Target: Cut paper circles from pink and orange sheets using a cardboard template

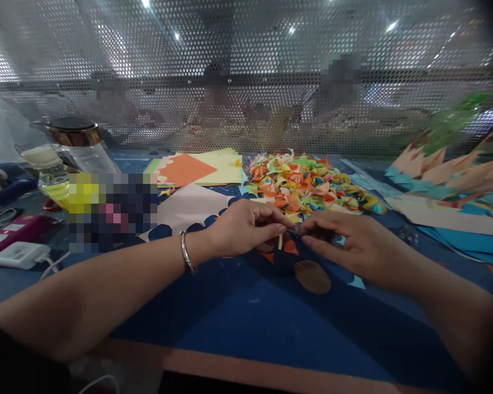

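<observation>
While the paper pile (290, 189) sits near, likely for reach, my left hand (237, 229) and right hand (363, 243) pinch narrowly, on what I can't tell.

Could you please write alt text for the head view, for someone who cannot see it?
A person's left hand and right hand hold their fingertips close together above a blue table; anything between them is hard to make out. A round brown piece lies nearer the viewer, with a heap of colourful paper pieces beyond the hands.
</observation>
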`<control>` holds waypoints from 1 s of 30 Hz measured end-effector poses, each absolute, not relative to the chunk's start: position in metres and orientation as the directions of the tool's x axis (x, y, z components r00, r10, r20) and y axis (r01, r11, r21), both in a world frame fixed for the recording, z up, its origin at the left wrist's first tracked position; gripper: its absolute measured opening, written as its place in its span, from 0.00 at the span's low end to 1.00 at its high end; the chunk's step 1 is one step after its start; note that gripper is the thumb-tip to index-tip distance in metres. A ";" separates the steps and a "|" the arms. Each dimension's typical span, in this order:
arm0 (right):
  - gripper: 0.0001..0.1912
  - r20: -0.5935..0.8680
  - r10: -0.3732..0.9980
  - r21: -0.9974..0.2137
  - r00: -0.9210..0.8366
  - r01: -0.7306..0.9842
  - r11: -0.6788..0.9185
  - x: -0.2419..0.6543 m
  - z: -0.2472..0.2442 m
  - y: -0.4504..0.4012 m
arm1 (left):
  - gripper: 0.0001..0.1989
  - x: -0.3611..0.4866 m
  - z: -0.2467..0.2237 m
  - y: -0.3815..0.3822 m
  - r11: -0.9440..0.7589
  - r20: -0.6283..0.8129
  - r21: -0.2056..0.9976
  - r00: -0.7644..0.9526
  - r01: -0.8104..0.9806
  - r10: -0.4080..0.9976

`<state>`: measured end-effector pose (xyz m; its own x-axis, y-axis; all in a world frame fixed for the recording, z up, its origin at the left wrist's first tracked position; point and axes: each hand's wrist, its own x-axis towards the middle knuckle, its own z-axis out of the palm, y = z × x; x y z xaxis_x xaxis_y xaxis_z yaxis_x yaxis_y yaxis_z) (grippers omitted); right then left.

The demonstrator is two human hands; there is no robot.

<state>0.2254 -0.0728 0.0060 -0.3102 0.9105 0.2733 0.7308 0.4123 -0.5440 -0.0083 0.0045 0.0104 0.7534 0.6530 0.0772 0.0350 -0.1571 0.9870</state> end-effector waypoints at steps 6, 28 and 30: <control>0.17 0.223 0.920 -0.550 -0.322 0.738 0.392 0.226 0.009 -0.075 | 0.02 -0.008 0.012 0.005 -0.005 -0.007 1.000 0.759 0.014 0.651; 0.18 0.193 0.887 -0.556 -0.420 0.698 0.452 0.220 0.014 -0.073 | 0.10 -0.011 0.007 0.015 0.082 -0.132 0.991 0.795 0.103 0.593; 0.18 0.159 0.886 -0.553 -0.436 0.704 0.445 0.220 0.016 -0.073 | 0.13 -0.011 0.008 0.014 0.063 -0.132 0.991 0.796 0.117 0.591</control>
